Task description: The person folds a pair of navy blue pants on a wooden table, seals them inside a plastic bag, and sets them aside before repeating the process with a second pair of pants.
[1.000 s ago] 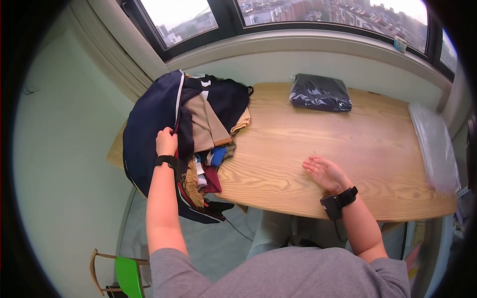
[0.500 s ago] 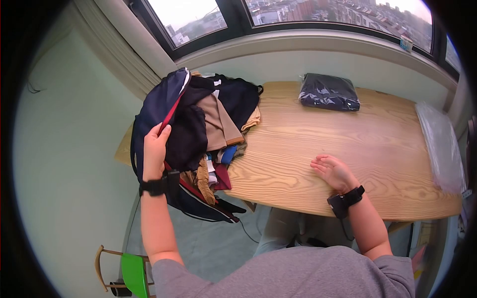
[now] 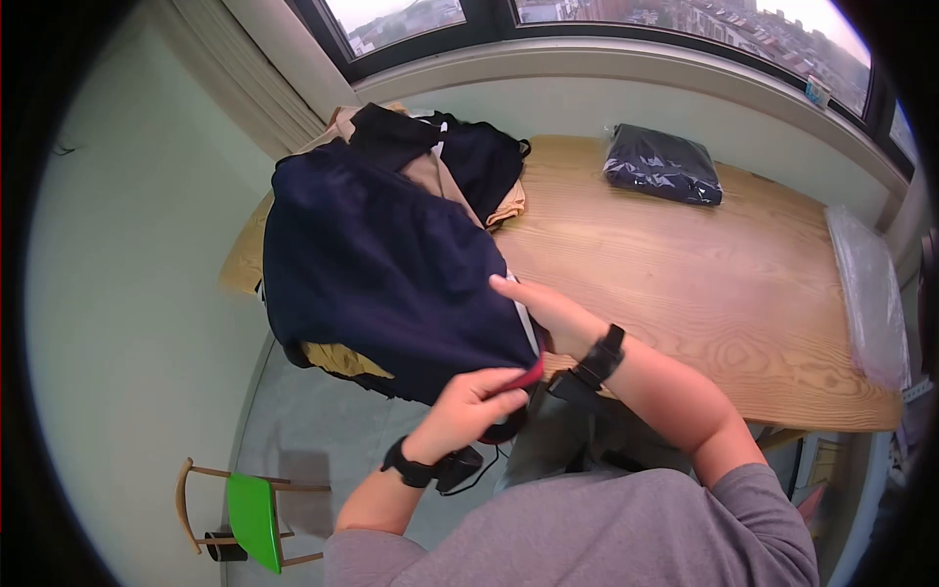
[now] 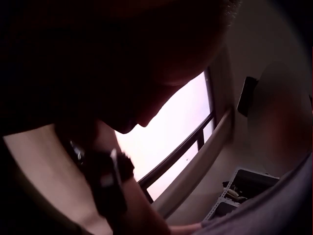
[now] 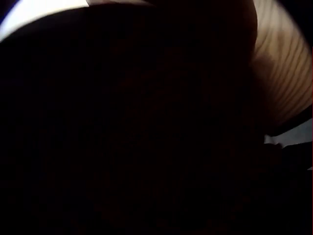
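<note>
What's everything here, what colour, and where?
big cloth: one, dark blue, table's left side
clothes: several, navy, black, tan, behind big cloth
packet: one, dark, back of table
plastic: count unclear, clear, table's right end
table: one, light brown, by window
window: one, dark frame, back
small tub: one, pale, windowsill
curtain: one, beige, left
walls: two, pale green, left, back
chair: one, green seat, lower left
bin: one, black, by chair
wristbands: two, black, one per wrist
shirt: one, grey, bottom
left hand: one, pinching red edge
right hand: one, at white edge
</note>
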Tool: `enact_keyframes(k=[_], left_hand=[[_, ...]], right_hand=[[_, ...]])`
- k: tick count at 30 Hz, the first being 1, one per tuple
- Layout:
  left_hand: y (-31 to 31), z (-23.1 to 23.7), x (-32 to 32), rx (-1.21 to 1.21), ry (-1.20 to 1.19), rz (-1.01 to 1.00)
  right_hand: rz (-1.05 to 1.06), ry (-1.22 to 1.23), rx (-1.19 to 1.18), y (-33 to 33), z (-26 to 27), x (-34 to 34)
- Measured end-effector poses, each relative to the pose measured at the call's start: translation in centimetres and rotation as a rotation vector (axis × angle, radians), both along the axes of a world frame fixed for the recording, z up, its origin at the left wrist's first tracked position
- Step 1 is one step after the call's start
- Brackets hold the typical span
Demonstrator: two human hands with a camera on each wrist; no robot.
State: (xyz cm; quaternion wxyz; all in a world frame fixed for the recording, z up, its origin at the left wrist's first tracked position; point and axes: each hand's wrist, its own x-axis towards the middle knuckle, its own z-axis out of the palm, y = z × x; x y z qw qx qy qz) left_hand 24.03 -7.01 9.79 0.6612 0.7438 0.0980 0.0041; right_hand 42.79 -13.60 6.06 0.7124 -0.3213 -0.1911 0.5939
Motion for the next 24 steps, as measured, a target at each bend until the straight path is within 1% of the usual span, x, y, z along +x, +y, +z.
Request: enact_keyframes(k=[1,2,4,6,7,8,10,11,12,14,15,16,18,19,20,22,23,24], left_hand=[[-0.6,-1.4,-0.2,-0.102,0.04,-0.02],[-1.0,-2.0,-0.3,-0.16,0.017,-0.017],[1.3,-1.5,-0.9,0.33,-0.03,-0.163],[3.7,-0.2,-1.0,0.502,-0.304,0.045],[5.8,0.3,-1.0,0.66,-0.386,0.187],[8.1,1.0,-0.8,0.818,-0.467,0.33],[11.7,3.3,-0.2,0.894,-0.415,0.574],[14.3,3.6,0.4,1.125,-0.415,0.626],[17.1,3.4,1.2,1.357,-0.412,0.672],[21.8,3.2,2.9,1.517,-0.299,0.657],[22.6,3.5,3.8,1.6,-0.263,0.702],[23.1,3.6,4.4,1.6,-0.274,0.7],[22.9,4.3,5.5,1.752,-0.089,0.829],[22.8,4.5,5.9,1.828,-0.081,0.872],[23.6,4.1,6.0,1.826,-0.084,0.866],[25.8,2.6,5.8,1.619,-0.063,0.775],[25.3,2.1,5.5,1.608,-0.157,0.809],[24.9,1.9,5.1,1.609,-0.155,0.808]], right_hand=[[-0.029,-0.098,-0.108,0.7,0.2,0.0],[-0.059,-0.197,-0.215,1.1,0.1,-0.1],[-0.082,-0.187,-0.179,1.6,-1.8,0.1],[-0.274,-0.052,-0.185,1.3,-2.6,0.0],[-0.301,0.004,-0.19,0.5,-1.7,-0.2],[-0.299,0.005,-0.198,-0.2,-1.2,-0.3],[-0.339,-0.077,-0.285,-1.5,-0.7,-0.2],[-0.342,-0.093,-0.233,-1.7,-1.7,0.1],[-0.343,-0.092,-0.237,-2.2,-1.8,0.0],[-0.368,-0.1,-0.274,-2.9,-1.8,-0.2],[-0.374,-0.102,-0.271,-3.3,-1.9,-0.3],[-0.369,-0.129,-0.264,-3.6,-2.1,-0.4],[-0.375,-0.154,-0.257,-4.4,-2.5,-0.4],[-0.38,-0.164,-0.265,-4.8,-2.6,-0.4],[-0.382,-0.174,-0.277,-5.2,-2.9,-0.3],[-0.378,-0.143,-0.283,-5.8,-3.9,0.3],[-0.371,-0.117,-0.281,-6.0,-4.1,0.4],[-0.371,-0.115,-0.281,-6.2,-4.2,0.5]])
